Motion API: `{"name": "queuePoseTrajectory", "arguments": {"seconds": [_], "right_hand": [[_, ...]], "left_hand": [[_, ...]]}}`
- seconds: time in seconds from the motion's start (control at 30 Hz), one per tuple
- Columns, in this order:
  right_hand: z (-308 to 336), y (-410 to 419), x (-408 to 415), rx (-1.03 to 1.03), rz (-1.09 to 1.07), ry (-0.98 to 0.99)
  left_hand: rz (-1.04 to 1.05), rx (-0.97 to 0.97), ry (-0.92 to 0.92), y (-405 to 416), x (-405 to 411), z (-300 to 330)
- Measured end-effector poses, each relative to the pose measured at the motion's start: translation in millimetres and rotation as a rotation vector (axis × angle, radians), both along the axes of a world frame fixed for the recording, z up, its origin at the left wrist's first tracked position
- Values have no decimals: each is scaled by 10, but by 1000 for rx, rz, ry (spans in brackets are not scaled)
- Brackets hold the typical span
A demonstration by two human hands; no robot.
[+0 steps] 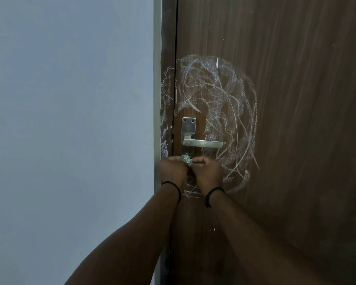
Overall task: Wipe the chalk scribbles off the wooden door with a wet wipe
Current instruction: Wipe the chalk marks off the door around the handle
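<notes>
Both hands are up in front of the wooden door (296, 99), just under the handle plate: the left hand (172, 170) and the right hand (207, 171) are each curled into a fist, pinching between them a small, crumpled pale-green wet wipe (187, 159). It looks bunched up rather than spread — I'd judge the person is unfolding or readying it, so the wiping itself has not begun.

Chalk scribbles (220, 112) lie in a big tangled oval above and to the right of the metal lever handle (202, 143), spilling leftward onto the door frame (166, 99) and down behind the hands. None of it looks rubbed away yet.

Next, I'd say, the wipe needs opening flat, then pressing firmly onto the chalk with one hand, working around the handle plate (188, 136) and across the gap onto the frame.

No brand or writing can be read anywhere; a faint mark on the plate is too small to make out.
</notes>
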State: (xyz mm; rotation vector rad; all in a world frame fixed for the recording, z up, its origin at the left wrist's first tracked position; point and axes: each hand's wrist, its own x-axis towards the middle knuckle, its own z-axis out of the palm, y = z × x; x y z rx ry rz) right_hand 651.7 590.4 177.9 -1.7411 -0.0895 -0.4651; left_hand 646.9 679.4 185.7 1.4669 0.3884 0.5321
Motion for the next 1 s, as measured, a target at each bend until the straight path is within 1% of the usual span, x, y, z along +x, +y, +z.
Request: {"name": "queuePoseTrajectory", "arguments": {"seconds": [0.2, 0.33, 0.5, 0.67, 0.77, 0.9, 1.0], "right_hand": [[31, 277, 111, -28, -74, -6], [7, 223, 180, -37, -131, -8], [30, -40, 215, -51, -213, -54], [86, -207, 165, -6, -299, -39], [69, -198, 136, 42, -248, -30], [13, -86, 111, 20, -161, -8], [74, -39, 169, 29, -184, 27]], "left_hand": [[163, 220, -35, 82, -26, -23], [187, 317, -42, -44, 20, -6], [130, 210, -52, -308, 82, 38], [-10, 200, -69, -470, 64, 67], [-48, 197, -76, -426, 25, -10], [-170, 90, -62, -263, -38, -124], [-126, 57, -53, -130, -92, -105]]}}
